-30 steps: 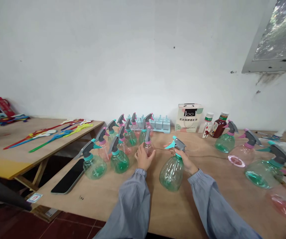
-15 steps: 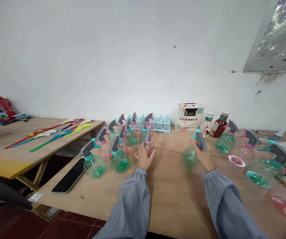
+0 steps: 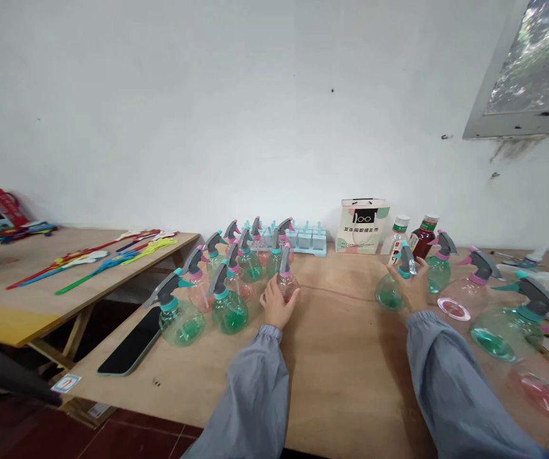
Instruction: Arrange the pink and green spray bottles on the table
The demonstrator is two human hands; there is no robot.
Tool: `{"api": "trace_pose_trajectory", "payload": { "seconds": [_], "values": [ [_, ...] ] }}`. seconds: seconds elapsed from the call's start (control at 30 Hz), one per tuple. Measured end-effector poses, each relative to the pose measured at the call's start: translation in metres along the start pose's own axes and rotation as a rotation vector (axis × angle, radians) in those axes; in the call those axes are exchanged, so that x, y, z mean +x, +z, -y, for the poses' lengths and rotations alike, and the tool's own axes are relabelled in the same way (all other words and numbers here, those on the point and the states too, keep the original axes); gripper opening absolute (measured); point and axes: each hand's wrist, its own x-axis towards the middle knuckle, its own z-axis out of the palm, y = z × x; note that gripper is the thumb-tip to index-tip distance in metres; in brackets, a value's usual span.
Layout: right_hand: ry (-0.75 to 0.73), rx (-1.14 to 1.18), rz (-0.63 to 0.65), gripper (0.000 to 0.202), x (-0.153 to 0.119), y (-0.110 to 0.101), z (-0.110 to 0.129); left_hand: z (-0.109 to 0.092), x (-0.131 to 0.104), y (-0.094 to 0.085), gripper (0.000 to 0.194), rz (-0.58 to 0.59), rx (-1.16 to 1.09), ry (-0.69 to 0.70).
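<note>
My left hand (image 3: 278, 305) is wrapped round a clear pink spray bottle (image 3: 289, 285) with a grey trigger, standing at the right end of a cluster of spray bottles. My right hand (image 3: 412, 287) grips the neck of a green spray bottle (image 3: 389, 294), just left of another green spray bottle (image 3: 439, 273). Among the cluster on the left are a green spray bottle (image 3: 230, 311) and one with a turquoise collar (image 3: 182, 322). Farther right stand a pink spray bottle (image 3: 463, 296) and a large green one (image 3: 504, 335).
A phone (image 3: 131, 344) lies near the table's left edge. At the back are a light blue mold tray (image 3: 305, 241), a paper bag (image 3: 363, 226), a white-labelled bottle (image 3: 395, 241) and a dark red bottle (image 3: 422, 239). Coloured hand-shaped sticks (image 3: 111, 258) lie on the left table.
My right hand has carried the green spray bottle to the right, close to the bottles there. My left hand stays on the pink spray bottle.
</note>
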Motion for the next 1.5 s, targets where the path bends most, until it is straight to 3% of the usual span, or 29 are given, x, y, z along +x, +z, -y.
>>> {"api": "trace_pose_trajectory", "payload": {
  "seconds": [0.13,0.27,0.43,0.67,0.83,0.9,0.97,1.03,1.1,1.17,1.23,1.3,1.4,1.5],
  "values": [
    [-0.027,-0.116,-0.071,0.107,-0.04,-0.005,-0.011,0.0,0.0,0.0,0.072,-0.007,0.009,0.003],
    [0.064,-0.173,0.019,0.111,-0.064,0.0,-0.028,0.0,0.0,0.001,0.072,-0.019,0.014,0.004],
    [0.127,-0.192,0.026,0.107,-0.045,0.014,-0.044,0.0,0.0,0.0,0.072,-0.013,-0.002,-0.004],
    [0.151,-0.362,-0.016,0.095,-0.018,0.031,-0.048,-0.001,-0.003,-0.001,0.072,0.012,-0.01,0.016],
    [0.197,-0.302,-0.093,0.113,-0.015,0.03,-0.047,-0.007,-0.01,0.001,0.07,0.031,-0.032,0.07],
    [0.147,-0.198,-0.139,0.121,-0.022,0.027,-0.039,-0.011,-0.016,0.004,0.072,0.027,-0.068,0.088],
    [0.055,-0.038,-0.11,0.114,-0.037,0.024,-0.022,-0.018,-0.025,0.007,0.071,0.06,-0.122,0.106],
    [-0.04,0.141,0.023,0.098,-0.057,0.023,0.004,-0.026,-0.036,0.01,0.066,0.139,-0.171,0.129],
    [-0.118,0.295,0.243,0.085,-0.077,0.023,0.037,-0.034,-0.048,0.012,0.061,0.23,-0.196,0.164],
    [-0.173,0.401,0.465,0.085,-0.093,0.022,0.07,-0.04,-0.058,0.013,0.058,0.309,-0.204,0.222],
    [-0.171,0.48,0.559,0.093,-0.102,0.019,0.098,-0.042,-0.061,0.013,0.058,0.34,-0.216,0.279],
    [-0.127,0.555,0.576,0.096,-0.102,0.016,0.117,-0.039,-0.052,0.013,0.057,0.259,-0.248,0.286],
    [-0.028,0.642,0.63,0.086,-0.096,0.01,0.132,-0.033,-0.017,0.011,0.055,-0.068,-0.297,0.215],
    [0.014,0.663,0.68,0.076,-0.093,0.008,0.136,-0.028,0.034,0.009,0.066,-0.37,-0.285,0.124]
  ]
}}
